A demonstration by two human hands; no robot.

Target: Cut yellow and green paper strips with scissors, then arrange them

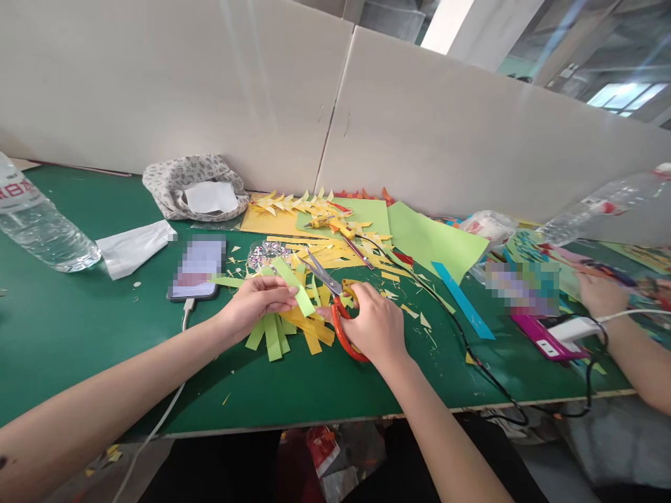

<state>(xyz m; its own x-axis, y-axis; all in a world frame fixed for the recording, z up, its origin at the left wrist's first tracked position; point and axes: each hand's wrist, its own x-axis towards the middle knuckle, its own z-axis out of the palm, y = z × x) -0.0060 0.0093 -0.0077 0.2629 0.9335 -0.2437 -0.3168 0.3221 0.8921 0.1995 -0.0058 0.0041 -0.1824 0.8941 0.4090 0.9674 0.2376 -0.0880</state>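
Note:
My left hand point(263, 302) pinches a light green paper strip point(293, 285) above the table. In my right hand point(374, 321) is a pair of scissors point(343, 328) with orange-red handles, its fingers through the loops. The blades point(322, 272) point up and left, just beside the green strip, and look parted. Below the hands lie more green paper strips point(272, 339) and yellow paper strips point(313, 335) in a loose heap. Behind them sits a clear dish of small shiny pieces point(266, 256), partly covered by paper.
A yellow glue gun point(333, 225) with a black cord lies on paper sheets. Left are a phone point(196, 269) on a white cable and a water bottle point(47, 223). Right are a blue strip point(464, 300), a magenta power strip point(548, 339) and another person's hand point(602, 297).

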